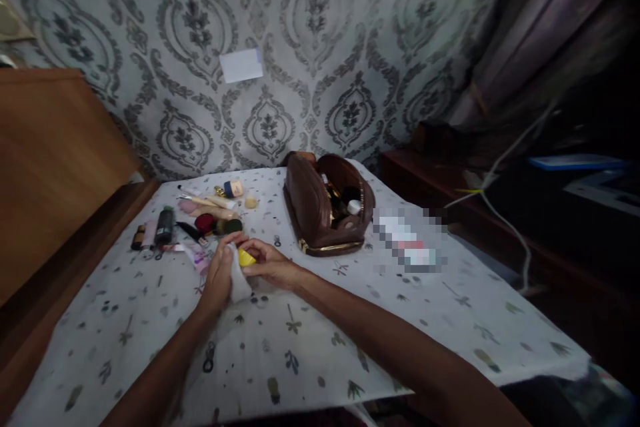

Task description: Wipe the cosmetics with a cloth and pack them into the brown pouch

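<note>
My left hand [219, 272] is closed around a white cloth [240, 285], which looks like a wipe or tissue and hangs below the fingers. My right hand [274, 265] pinches a small yellow item [246, 257] against that cloth; its exact kind is hard to make out. Both hands meet above the patterned tablecloth [300, 360]. Just beyond them lie a dark green round item [233, 226], a red round compact [205, 222] and a pinkish tube [198, 259]. To the right, a brown zip bag [310, 213] stands unzipped, with a white-capped container [354, 207] among its contents.
Left of the hands are a dark bottle [165, 225], makeup brushes [200, 200] and a blue-and-beige jar [233, 189]. A blurred-out packet [410, 240] lies right of the bag. A wooden panel [60, 160] borders the left side, and a white cord [515, 230] hangs at right.
</note>
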A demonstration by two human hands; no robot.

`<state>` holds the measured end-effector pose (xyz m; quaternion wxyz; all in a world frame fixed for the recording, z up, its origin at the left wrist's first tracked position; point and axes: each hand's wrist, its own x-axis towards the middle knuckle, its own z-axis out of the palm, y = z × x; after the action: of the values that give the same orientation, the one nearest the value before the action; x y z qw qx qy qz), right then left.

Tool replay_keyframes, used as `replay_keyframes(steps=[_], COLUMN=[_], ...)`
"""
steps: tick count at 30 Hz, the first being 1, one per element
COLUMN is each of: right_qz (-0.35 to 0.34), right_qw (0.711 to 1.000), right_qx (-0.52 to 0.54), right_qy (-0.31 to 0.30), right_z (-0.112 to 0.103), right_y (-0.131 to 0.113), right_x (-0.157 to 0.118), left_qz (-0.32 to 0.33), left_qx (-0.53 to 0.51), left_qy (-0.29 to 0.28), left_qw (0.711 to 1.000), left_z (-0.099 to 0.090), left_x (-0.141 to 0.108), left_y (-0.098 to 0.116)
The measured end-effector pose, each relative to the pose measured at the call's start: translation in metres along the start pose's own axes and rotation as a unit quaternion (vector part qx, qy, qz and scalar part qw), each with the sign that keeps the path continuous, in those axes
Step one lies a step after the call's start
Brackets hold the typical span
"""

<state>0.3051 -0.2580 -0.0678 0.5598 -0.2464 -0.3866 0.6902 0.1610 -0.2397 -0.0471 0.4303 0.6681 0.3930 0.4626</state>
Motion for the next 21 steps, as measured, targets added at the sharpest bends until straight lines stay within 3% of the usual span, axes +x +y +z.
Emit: replay_keyframes(steps=[2, 5, 10, 14, 17, 21], right_qz=[-0.005, -0.023, -0.075, -0.102, -0.143, -0.170], right_qw=[0.999, 0.997, 0.985, 0.963, 0.927, 0.888], right_qx=[-0.031, -0.066, -0.143, -0.226, -0.312, -0.384], right_qy=[0.005, 0.017, 0.052, 0.101, 0.153, 0.189], right_z=[-0.001, -0.003, -0.004, -0.004, -0.004, -0.003], right_y=[0.001, 0.005, 0.010, 0.011, 0.011, 0.010], right_x=[0.001, 0.003, 0.005, 0.005, 0.004, 0.001], left_qz=[-0.082, -0.178, -0.248, -0.248, -0.215, -0.175], left_qx=[-0.110, -0.267, -0.339, -0.329, -0.276, -0.183], left_qy=[0.015, 0.044, 0.071, 0.051, 0.021, 0.023], left_qw=[0.990, 0.946, 0.905, 0.910, 0.937, 0.967], left_z=[0.004, 0.008, 0.013, 0.016, 0.014, 0.009], left_x=[0.004, 0.010, 0.012, 0.006, 0.002, 0.000], left_y=[0.000, -0.002, -0.004, -0.009, -0.015, -0.019])
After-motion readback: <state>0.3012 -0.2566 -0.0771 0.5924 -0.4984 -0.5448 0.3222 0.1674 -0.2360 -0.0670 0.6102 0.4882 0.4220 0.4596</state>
